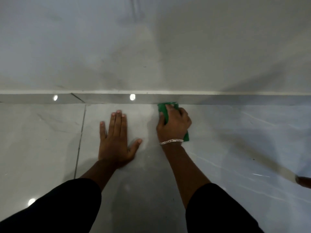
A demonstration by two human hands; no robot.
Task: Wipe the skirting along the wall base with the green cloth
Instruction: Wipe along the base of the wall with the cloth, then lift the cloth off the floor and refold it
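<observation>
The wall (151,47) and the glossy tiled floor (42,140) met at the skirting (101,98), a low reflective strip that ran across the whole view. The left hand (116,140) lay flat on the floor with its fingers (117,121) spread and straight, holding nothing, and appeared to serve as a brace. The right hand (174,125) was curled down over the green cloth (164,109). Its fingers were closed on the folded cloth, whose leading edge touched the base of the skirting. A corner of cloth showed behind the wrist, next to a bracelet (171,141).

The cloth appeared light, soft and limp. It should be held from above with a broad palm grip, since a loose hold would probably let it bunch. The polished tile looked slippery, so the cloth would likely glide with little resistance.
</observation>
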